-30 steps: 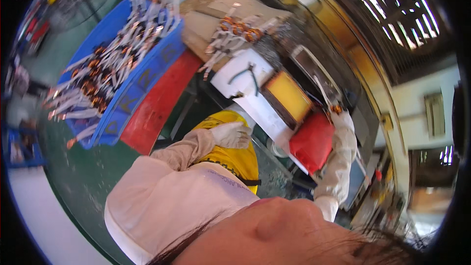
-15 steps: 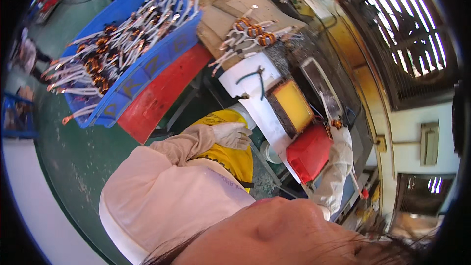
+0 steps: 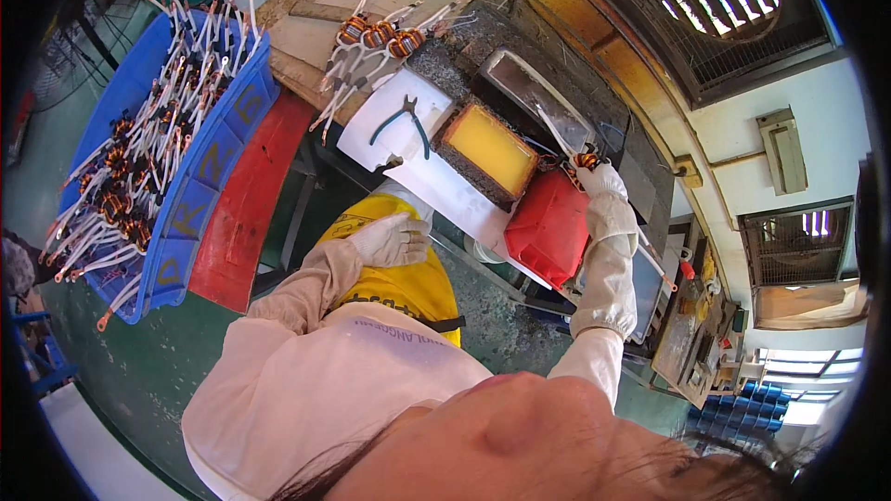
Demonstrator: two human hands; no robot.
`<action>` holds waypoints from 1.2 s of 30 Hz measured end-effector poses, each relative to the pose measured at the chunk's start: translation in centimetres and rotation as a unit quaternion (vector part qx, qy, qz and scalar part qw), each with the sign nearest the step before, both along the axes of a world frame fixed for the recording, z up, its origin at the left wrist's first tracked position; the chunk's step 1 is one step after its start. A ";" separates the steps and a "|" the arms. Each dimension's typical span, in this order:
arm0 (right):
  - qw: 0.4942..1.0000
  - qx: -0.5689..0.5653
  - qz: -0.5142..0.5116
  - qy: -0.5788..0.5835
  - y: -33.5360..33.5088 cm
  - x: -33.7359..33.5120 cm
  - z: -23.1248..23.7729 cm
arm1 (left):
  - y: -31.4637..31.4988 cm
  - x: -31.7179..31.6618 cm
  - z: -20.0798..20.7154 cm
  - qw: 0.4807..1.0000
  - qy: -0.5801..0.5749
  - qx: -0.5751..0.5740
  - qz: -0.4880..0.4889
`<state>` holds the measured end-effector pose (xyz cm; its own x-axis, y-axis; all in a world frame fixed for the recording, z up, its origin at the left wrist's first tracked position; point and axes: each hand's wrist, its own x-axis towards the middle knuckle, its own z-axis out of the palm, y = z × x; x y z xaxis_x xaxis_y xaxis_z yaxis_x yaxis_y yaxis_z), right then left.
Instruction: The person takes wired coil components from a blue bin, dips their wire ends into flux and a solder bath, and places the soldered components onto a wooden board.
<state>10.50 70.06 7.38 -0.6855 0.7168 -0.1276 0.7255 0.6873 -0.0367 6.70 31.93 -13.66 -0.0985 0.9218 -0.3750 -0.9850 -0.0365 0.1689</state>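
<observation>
My right hand [image 3: 605,182], in a white glove, is closed round a copper-wound ring coil [image 3: 587,160] beside a dark metal tray [image 3: 538,97]. One white lead of the coil reaches over the tray; another hangs past my wrist. My fingertips are partly hidden. My left hand [image 3: 392,241], also gloved, lies flat on the yellow apron [image 3: 408,292] over my lap, fingers stretched and holding nothing. Between the tray and my body sits a dark-rimmed rectangular block with a yellow surface [image 3: 490,150]. A red container [image 3: 548,230] stands just under my right forearm.
Cutting pliers [image 3: 408,125] with dark handles lie on a white sheet [image 3: 371,134]. Several coils [image 3: 379,34] rest on the bench's far part. At left, a blue tub [image 3: 212,153] overflows with white-leaded coils beside a red board [image 3: 246,213]. Beyond the bench is a slatted fan opening [image 3: 705,0].
My view has swung, so the bench and tub appear further left. My right hand still grips the coil near the tray, and my left hand stays on my lap.
</observation>
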 end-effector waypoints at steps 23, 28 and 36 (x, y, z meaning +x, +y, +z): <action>0.999 0.008 -0.008 -0.032 1.0 -0.3 -0.9 | -0.1 0.0 1.0 1.000 0.009 -0.003 -0.004; 1.000 0.009 -0.006 -0.027 1.8 -0.2 -1.6 | -0.1 0.0 1.4 1.000 0.007 -0.013 0.002; 1.000 0.014 0.005 -0.016 0.7 -0.3 -0.7 | 0.0 0.1 1.2 1.000 -0.010 -0.017 0.016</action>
